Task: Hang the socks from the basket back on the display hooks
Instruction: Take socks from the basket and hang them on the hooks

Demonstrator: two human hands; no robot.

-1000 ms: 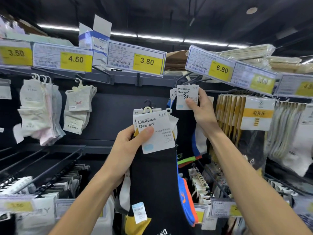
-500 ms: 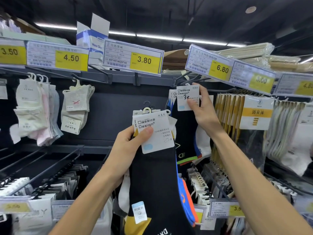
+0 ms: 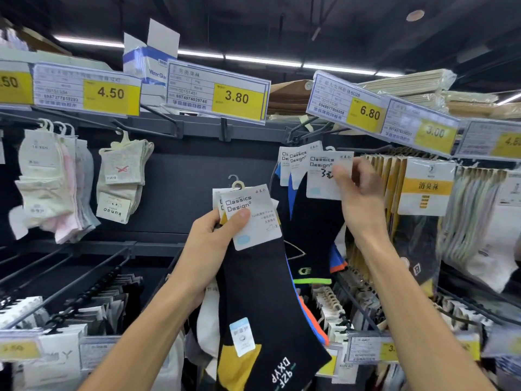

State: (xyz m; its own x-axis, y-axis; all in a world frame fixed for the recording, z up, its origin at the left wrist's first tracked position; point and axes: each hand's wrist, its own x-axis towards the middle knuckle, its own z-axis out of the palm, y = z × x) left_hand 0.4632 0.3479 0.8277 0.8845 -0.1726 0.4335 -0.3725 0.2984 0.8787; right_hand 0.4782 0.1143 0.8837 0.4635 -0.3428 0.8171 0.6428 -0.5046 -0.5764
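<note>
Black socks (image 3: 253, 294) with a yellow patch hang down from the left grip (image 3: 214, 249). Its thumb and fingers pinch the white card (image 3: 251, 218) at the top of this bunch, low in front of the dark rack wall (image 3: 180, 193). The right grip (image 3: 358, 198) is higher up and to the right. It pinches the paper label (image 3: 324, 179) of the other black pair (image 3: 310, 235), which sits beside two more such labels, just under the 6.80 price tag (image 3: 346, 105). Whether its little hanger is on the hook is too hard to see. Pale socks (image 3: 53, 187) hang far off to the left.
</note>
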